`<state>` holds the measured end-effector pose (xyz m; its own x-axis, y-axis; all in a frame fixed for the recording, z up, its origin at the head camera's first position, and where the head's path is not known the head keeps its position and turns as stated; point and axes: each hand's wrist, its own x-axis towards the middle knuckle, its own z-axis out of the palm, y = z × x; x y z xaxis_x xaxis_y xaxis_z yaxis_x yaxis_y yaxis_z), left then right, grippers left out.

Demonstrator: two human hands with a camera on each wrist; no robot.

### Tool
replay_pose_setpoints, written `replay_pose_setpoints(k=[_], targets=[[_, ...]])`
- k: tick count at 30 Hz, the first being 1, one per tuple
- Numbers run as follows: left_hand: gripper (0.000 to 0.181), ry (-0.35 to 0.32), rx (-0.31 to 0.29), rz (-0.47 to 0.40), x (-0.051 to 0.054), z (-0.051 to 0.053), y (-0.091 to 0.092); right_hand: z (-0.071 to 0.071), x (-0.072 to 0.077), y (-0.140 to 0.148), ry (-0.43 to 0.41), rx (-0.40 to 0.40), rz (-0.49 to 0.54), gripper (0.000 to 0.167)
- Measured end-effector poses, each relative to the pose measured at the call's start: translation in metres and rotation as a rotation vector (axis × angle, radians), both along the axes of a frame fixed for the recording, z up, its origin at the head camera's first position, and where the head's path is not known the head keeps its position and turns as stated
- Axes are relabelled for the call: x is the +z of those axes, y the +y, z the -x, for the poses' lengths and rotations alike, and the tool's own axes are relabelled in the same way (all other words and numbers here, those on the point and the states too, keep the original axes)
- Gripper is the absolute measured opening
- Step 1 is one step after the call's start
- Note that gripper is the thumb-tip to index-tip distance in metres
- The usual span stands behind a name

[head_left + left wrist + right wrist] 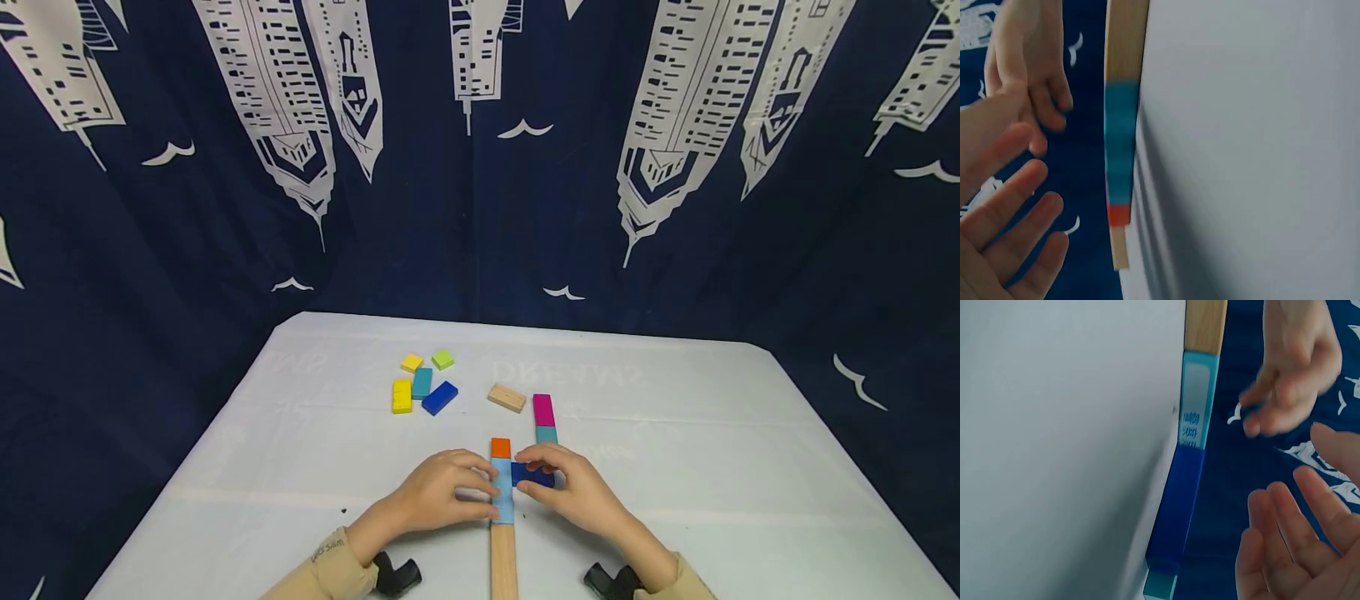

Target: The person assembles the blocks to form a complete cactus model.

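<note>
The left hand (442, 493) and right hand (583, 492) hover on either side of a flat row on the tabletop (285, 483): wooden block (503, 560), light blue block (505, 487), orange block (500, 448). Each grip is loosely spread and holds nothing — the wrist views show fingertips apart from the pieces — probably so as not to nudge that alignment. A dark blue block (529, 473) juts sideways beneath the right hand; whether it meets the teal block (547, 434) below the magenta block (543, 410) is hidden.

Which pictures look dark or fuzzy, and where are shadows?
Head view: bright, the magenta block fairly crisp; left wrist view: dimmer, the orange block soft-edged, a shadow streaking the white tabletop; right wrist view: dim, a broad shadow beside the dark blue block.
</note>
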<state>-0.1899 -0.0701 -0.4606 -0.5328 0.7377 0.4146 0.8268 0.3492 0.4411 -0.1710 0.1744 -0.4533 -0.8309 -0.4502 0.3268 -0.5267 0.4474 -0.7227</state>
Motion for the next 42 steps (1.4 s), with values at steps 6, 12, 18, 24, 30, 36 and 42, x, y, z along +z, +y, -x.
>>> replay_pose_setpoints(k=[6,12,18,24,30,36,42], targets=[[0.032,-0.006,0.066,-0.037,0.016,0.032,0.004,-0.011,-0.007,-0.001,0.103,0.081,-0.004,0.028],[0.03,-0.074,0.16,-0.079,0.023,0.056,0.011,-0.02,-0.013,-0.001,0.144,0.159,-0.078,0.032],[0.031,-0.162,0.278,-0.171,0.022,0.076,0.026,-0.025,-0.019,-0.002,0.189,0.265,-0.089,0.033],[0.03,-0.265,0.4,-0.226,0.012,0.094,0.043,-0.025,-0.027,-0.002,0.238,0.3,-0.151,0.033],[0.027,-0.337,0.527,-0.204,0.001,0.105,0.053,-0.023,-0.03,-0.004,0.29,0.331,-0.184,0.034],[0.03,-0.36,0.573,-0.194,-0.005,0.112,0.061,-0.022,-0.033,-0.005,0.305,0.334,-0.186,0.033],[0.037,-0.39,0.605,-0.186,-0.01,0.116,0.069,-0.021,-0.034,-0.005,0.299,0.339,-0.178,0.033]])
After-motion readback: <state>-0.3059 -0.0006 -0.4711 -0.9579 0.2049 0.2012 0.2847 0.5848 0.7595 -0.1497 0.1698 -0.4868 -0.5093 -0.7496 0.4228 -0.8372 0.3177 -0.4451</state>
